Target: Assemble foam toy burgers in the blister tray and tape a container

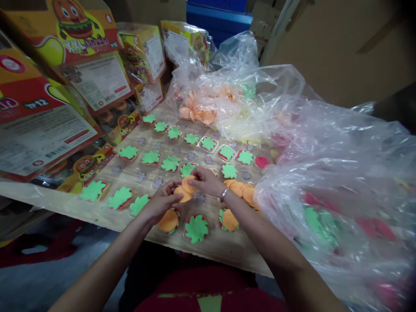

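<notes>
Sat at a wooden board [224,249] crowded by clear plastic bags [341,182] and stacked printed cartons [48,108], rows of green leaf pieces [170,163] laid out across it. Judged mid-assembly: left hand [159,203] and right hand [205,181] both pinched on orange bun pieces [184,190] near the board's middle; called next for careful seating over one green leaf

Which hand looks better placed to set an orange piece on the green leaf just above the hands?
Probably the right hand: its fingertips lie beside that green leaf and touch the orange pieces. The left hand grips them from below, farther off.
</notes>
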A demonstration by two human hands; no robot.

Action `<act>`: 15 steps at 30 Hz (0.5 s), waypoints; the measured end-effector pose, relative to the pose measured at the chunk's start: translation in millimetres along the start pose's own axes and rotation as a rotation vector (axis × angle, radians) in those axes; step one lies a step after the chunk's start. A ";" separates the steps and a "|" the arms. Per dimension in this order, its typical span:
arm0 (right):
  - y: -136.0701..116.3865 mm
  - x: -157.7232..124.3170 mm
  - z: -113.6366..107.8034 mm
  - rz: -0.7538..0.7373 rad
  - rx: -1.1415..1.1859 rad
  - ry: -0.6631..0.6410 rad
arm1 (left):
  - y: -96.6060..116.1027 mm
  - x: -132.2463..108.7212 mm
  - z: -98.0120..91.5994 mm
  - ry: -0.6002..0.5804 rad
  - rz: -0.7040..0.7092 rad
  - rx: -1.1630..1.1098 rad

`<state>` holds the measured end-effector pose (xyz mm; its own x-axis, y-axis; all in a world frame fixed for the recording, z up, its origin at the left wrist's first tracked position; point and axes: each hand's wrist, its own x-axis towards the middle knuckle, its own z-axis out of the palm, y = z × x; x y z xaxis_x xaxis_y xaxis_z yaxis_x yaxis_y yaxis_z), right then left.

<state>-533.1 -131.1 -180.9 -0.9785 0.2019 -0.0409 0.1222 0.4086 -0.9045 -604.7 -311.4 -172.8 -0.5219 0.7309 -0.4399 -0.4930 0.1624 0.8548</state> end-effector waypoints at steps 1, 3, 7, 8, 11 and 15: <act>2.5 9.6 -0.4 0.007 -0.035 0.058 | 0.6 2.3 -4.1 0.064 0.015 0.000; 5.6 27.2 -0.6 0.009 -0.156 0.137 | 4.1 7.3 -13.6 0.186 0.060 0.023; 4.5 44.8 5.6 0.030 -0.450 0.103 | 19.1 24.8 -32.1 0.301 0.192 0.180; 3.0 45.2 7.5 0.021 -0.519 0.098 | 23.9 31.8 -35.8 0.315 0.222 0.229; -4.3 39.5 7.5 -0.033 -0.662 0.145 | 37.7 58.4 -44.6 0.328 0.297 0.386; -20.6 19.0 -15.8 -0.092 -0.624 0.270 | 46.1 95.0 -54.1 0.284 0.321 0.608</act>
<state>-551.5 -121.7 -156.3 -0.9238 0.3233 0.2053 0.1922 0.8551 -0.4816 -714.7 -270.4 -190.1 -0.7758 0.6181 -0.1268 0.1431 0.3680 0.9187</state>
